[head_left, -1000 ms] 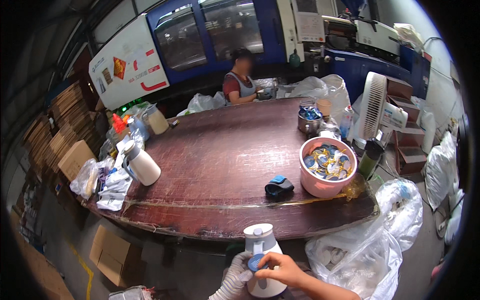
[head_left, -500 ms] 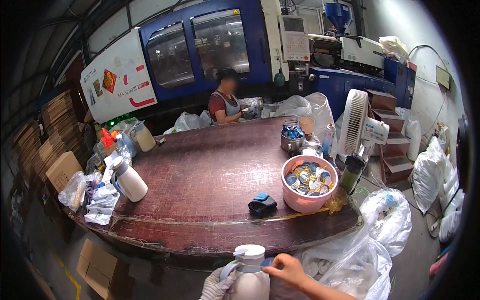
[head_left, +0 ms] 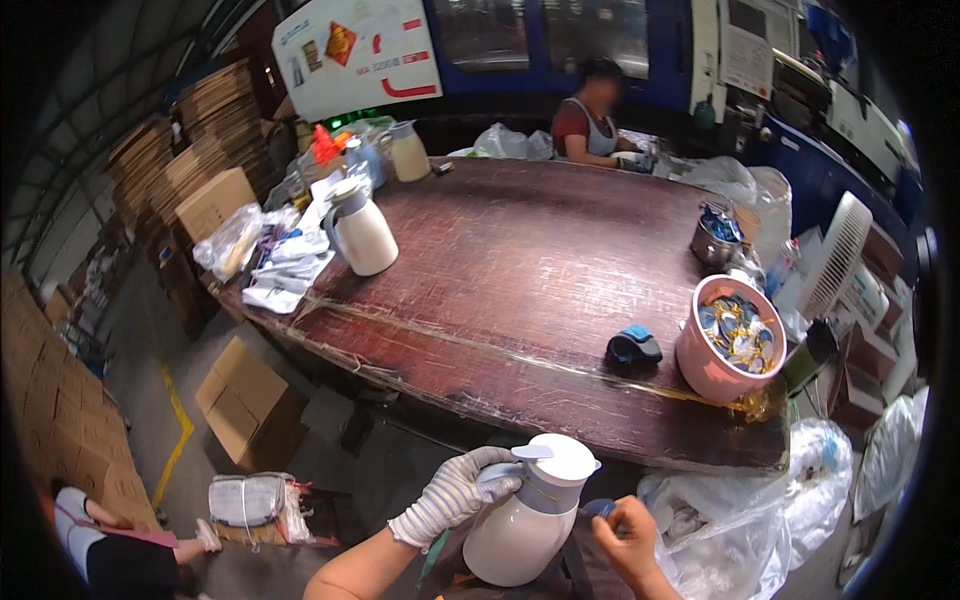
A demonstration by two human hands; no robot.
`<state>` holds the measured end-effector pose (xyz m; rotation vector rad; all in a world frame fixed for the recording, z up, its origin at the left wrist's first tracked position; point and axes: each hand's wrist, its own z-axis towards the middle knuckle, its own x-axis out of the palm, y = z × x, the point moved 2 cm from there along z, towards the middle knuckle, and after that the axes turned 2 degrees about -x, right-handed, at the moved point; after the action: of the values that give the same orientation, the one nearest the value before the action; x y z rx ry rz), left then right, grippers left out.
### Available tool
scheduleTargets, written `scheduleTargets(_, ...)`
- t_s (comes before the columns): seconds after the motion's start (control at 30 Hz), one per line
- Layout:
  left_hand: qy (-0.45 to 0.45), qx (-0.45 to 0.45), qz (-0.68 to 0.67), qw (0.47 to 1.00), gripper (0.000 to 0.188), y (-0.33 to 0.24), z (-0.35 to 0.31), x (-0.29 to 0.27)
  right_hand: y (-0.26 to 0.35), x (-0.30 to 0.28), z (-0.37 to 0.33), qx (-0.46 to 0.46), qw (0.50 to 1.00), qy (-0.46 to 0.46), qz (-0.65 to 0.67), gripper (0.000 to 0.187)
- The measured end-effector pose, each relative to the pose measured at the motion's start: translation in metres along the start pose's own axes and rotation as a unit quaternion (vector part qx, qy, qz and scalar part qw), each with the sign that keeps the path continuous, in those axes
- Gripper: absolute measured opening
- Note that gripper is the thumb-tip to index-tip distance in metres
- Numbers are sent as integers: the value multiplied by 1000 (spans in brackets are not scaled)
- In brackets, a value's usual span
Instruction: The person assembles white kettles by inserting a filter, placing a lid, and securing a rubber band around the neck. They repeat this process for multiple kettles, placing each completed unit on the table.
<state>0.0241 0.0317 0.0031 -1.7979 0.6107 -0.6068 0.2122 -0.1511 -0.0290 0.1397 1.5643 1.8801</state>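
My left hand [head_left: 460, 495], in a striped knit glove, is closed round the handle of a cream thermos jug [head_left: 515, 545]. The jug has a white lid, a grey collar and a slight tilt, and stands below the table's front edge. A thin gold cord [head_left: 540, 490] shows against its collar near the handle. Just right of the jug, my bare right hand [head_left: 630, 535] has its fingers pinched at a small round dark blue tag [head_left: 600, 507]. Whether the cord reaches from jug to tag is too fine to tell.
On the dark red table [head_left: 520, 260] are a pink bucket [head_left: 715, 350] of tags, a blue-and-black pouch [head_left: 634, 347] and another jug [head_left: 365, 235]. Plastic bags [head_left: 720, 510] lie at right. A co-worker [head_left: 590, 120] sits across; another person [head_left: 110, 535] is lower left.
My view has swung left and down, so the table sits higher. The jug shows more fully, and my right hand has drawn away from its collar to its right side.
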Motion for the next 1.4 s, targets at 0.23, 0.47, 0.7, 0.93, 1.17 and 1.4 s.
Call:
scheduleTargets(0.23,17,5,164,986,35,-4,8,-2,-32,42,-34,8,995,70,68,15)
scheduleTargets(0.47,8,-7,98,995,47,9,11,-6,-9,19,-14,22,998,65,1,22)
scheduleTargets(0.7,-37,-46,114,992,50,-4,-7,-5,-14,33,-20,106,986,74,101,22)
scheduleTargets(0.93,-42,-20,111,993,45,2,-8,1,-26,37,-39,61,990,44,123,25)
scheduleTargets(1.17,-79,14,40,996,37,-6,-15,2,-43,34,-40,137,964,99,204,11)
scheduleTargets(1.4,-211,269,-108,934,37,-82,12,-71,-37,18,-36,226,941,74,242,14)
